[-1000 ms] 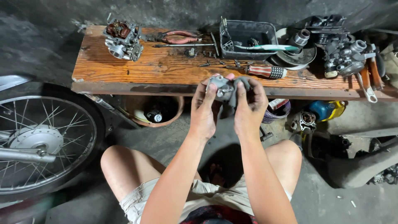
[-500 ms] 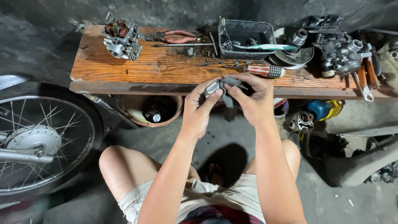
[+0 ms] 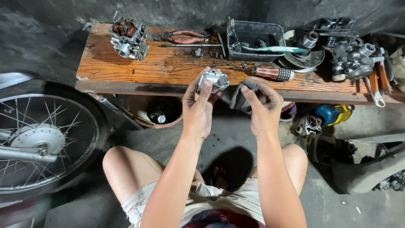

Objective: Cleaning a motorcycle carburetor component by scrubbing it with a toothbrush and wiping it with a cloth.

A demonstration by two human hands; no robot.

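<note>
— Your hands moved apart: your left hand (image 3: pixel 198 112) gripped the small metal part (image 3: pixel 214 80) at 12 o'clock; your right hand (image 3: pixel 262 107) pinched the grey rag (image 3: pixel 238 97).
— It looked hard, heavy and maybe oily, so you held its body.

Two hands (image 3: pixel 198 110) (image 3: pixel 262 110), one spoked wheel (image 3: pixel 40 141), one pliers (image 3: pixel 183 37), one screwdriver (image 3: pixel 272 73), one black tray (image 3: pixel 255 40)

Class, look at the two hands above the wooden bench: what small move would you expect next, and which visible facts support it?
Probably the right hand brings its dark rag back onto the small grey metal part held up in the left hand. Rag and part are apart now, both raised over the bench edge.
</note>
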